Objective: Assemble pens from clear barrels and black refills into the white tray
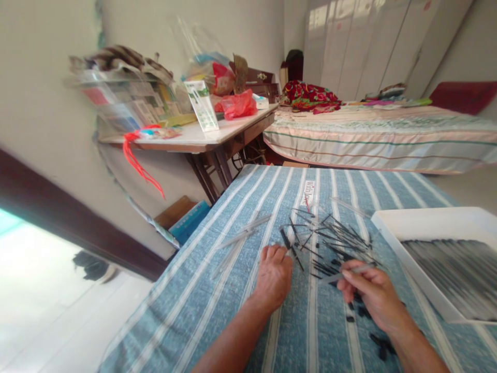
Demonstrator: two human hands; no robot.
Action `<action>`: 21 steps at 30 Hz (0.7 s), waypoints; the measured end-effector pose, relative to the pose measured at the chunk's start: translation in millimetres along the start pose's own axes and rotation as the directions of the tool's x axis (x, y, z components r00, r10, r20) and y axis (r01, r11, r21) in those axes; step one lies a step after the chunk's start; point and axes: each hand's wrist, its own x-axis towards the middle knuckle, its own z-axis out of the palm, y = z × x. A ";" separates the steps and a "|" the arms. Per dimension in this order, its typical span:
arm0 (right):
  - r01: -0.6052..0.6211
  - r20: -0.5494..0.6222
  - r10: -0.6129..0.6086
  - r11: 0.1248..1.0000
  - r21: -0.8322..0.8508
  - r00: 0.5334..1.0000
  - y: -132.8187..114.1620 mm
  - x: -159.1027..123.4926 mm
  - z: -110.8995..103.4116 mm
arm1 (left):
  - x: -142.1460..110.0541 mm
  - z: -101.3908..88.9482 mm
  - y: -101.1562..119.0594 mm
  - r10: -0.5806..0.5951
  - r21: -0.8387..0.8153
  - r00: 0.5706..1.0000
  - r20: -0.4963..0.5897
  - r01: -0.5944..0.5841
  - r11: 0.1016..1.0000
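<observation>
My left hand (274,277) rests knuckles-up on the blue striped cloth (233,290), fingers curled onto a thin black refill from the loose pile of black pen refills (334,241). My right hand (370,292) pinches a clear pen tube (345,273) between thumb and fingers, just below the pile. Several clear pen tubes (243,235) lie on the cloth to the left. Small black caps (378,344) are scattered near my right wrist.
A white tray (427,220) at the right holds rows of dark pens. A cluttered side table (209,135) with red bags stands behind on the left. A bed (380,137) with a striped cover lies beyond. White floor shows at lower left.
</observation>
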 end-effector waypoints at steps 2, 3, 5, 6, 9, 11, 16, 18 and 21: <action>0.008 -0.009 -0.008 1.000 0.012 1.000 -2.0 -1.0 1.1 | -0.6 -0.8 1.1 -0.004 -0.011 1.000 -0.027 0.003 1.000; 0.013 -0.010 -0.013 1.000 0.020 1.000 -2.9 -1.4 1.6 | -1.0 -1.8 2.0 -0.021 -0.024 0.999 -0.043 0.020 1.000; 0.022 -0.004 -0.022 0.999 0.034 1.000 -4.1 -2.1 2.5 | -2.6 -4.9 4.5 -0.087 -0.097 0.994 -0.064 0.081 0.992; 0.030 -0.002 -0.030 0.999 0.041 1.000 -4.5 -2.3 2.9 | -3.8 -6.8 6.5 -0.129 -0.172 0.990 -0.063 0.117 0.978; 0.066 -0.002 -0.066 0.995 0.077 0.998 -4.9 -2.8 3.6 | -8.7 -11.8 14.8 -0.242 -0.522 0.970 0.030 0.222 0.824; 0.086 -0.001 -0.087 0.989 0.117 0.996 -5.9 -3.2 4.1 | -11.9 -13.4 21.4 -0.290 -0.742 0.944 0.159 0.308 0.595; 0.108 0.038 -0.120 0.968 0.226 0.992 -12.4 -5.2 6.1 | -14.9 -14.0 32.8 -0.218 -0.893 0.877 0.429 0.447 0.044; 0.128 0.043 -0.143 0.960 0.248 0.989 -14.8 -6.1 6.7 | -14.4 -14.5 34.4 -0.182 -0.888 0.871 0.457 0.459 -0.033; 0.134 0.047 -0.151 0.957 0.259 0.987 -16.6 -7.0 7.5 | -13.4 -15.4 35.4 -0.167 -0.883 0.867 0.469 0.464 -0.070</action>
